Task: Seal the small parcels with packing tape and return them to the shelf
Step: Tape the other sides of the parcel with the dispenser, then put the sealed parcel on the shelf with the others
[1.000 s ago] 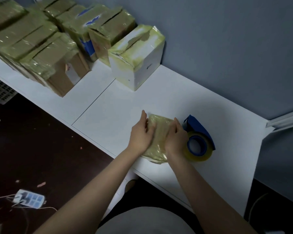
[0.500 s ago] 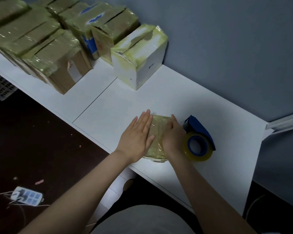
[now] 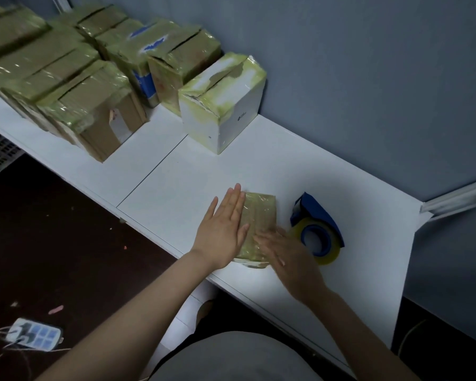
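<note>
Fingers [image 3: 235, 204] of left hand [image 3: 223, 232] straight, pressed flat on left side of small taped parcel [image 3: 260, 213]. Right hand [image 3: 289, 254] blurred, fingers spread flat on parcel's near right part. Parcel lies on white shelf [image 3: 259, 166] near front edge, just beside blue tape dispenser [image 3: 318, 232].

No words or numbers can be read anywhere. The white box [image 3: 239, 116] has a small round dark mark with a line of tiny print beside it on its side, too small to make out. The brown box [image 3: 105, 133] carries a pale label with no legible writing, and the blue patches on the box behind it [image 3: 138, 59] are blurred.
</note>
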